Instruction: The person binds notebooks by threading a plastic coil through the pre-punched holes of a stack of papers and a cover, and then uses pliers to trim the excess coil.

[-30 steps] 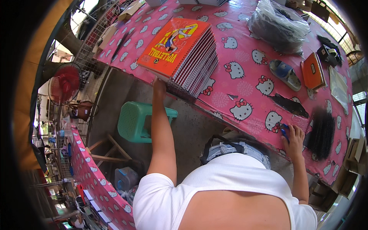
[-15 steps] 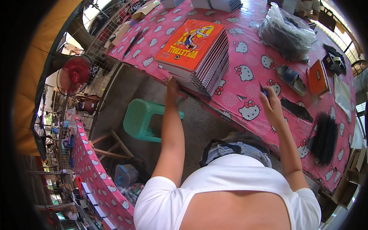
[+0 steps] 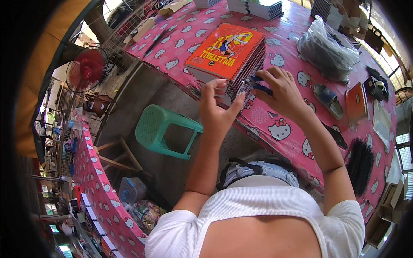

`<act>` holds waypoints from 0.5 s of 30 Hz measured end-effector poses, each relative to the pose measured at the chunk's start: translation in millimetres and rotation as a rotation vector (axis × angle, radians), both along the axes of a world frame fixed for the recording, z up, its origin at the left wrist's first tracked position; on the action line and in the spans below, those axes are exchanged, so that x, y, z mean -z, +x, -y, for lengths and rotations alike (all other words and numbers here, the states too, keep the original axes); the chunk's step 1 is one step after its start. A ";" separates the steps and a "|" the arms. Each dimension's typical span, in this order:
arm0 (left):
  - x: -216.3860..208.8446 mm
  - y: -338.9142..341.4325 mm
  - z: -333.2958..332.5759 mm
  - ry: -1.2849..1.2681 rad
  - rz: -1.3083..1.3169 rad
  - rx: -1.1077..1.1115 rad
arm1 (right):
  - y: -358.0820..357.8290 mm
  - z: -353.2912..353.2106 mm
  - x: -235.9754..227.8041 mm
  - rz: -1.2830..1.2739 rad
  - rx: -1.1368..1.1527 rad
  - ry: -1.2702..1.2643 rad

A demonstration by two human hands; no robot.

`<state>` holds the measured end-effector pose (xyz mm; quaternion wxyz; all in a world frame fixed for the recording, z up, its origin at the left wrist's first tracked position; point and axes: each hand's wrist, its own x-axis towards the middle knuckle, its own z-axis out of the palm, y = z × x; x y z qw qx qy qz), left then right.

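A stack of spiral-bound notebooks with an orange cover stands near the front edge of the table, its coils facing right and toward me. My right hand grips small pliers with dark blue handles. Their metal jaws point left and lie against the coil edge near the stack's front corner. In front of that corner is my left hand, thumb and fingers spread apart. It holds nothing that I can see; whether the fingertips touch the notebooks is hard to tell.
A pink patterned cover lies over the table. To the right are a filled plastic bag, a slipper, an orange notebook and black spiral coils. Below stands a green stool; a red fan is at left.
My right hand has brought the pliers leftward to the stack's coil edge. My left hand has moved right from the stack's left side to its front corner, fingers spreading. The view has shifted slightly.
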<state>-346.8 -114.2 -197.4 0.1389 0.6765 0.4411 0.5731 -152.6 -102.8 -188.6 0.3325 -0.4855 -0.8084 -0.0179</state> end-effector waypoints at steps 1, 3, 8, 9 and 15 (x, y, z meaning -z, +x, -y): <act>3.8 3.7 -2.8 0.000 0.007 -0.017 | -0.5 -1.5 -2.2 0.009 -0.015 -0.001; 11.8 7.9 -8.1 -0.007 0.012 -0.046 | -3.4 -2.8 -5.0 0.019 -0.040 -0.010; 16.7 6.2 -12.3 -0.051 0.104 -0.023 | -7.4 -5.8 -4.4 0.040 -0.039 0.024; 16.9 5.1 -13.4 -0.044 0.117 -0.014 | -7.6 -6.0 -6.3 0.055 -0.042 0.025; 13.0 5.1 -9.8 -0.061 0.125 -0.007 | -1.8 -11.9 -4.4 0.046 -0.029 0.130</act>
